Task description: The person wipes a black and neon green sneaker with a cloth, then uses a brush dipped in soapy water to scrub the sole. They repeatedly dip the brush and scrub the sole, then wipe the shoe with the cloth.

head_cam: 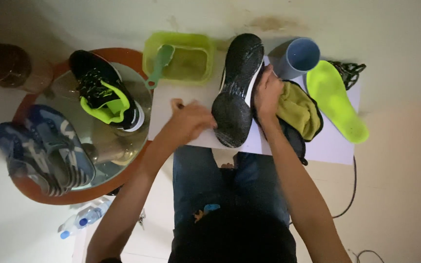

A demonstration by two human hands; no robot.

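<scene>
A black shoe [237, 90] is held sole-up on its side on the small white table [337, 151], the sole glistening as if wet. It is steadied by the right hand [267, 92], whose fingers are curled over the upper at the far edge. The left hand [191, 122] is closed around what seems to be a small brush handle, though blur hides the tool, and is pressed against the heel end. Scrubbing of the sole is judged to be the step in hand. Further strokes toward the toe are called for, with the shoe kept firmly braced.
</scene>
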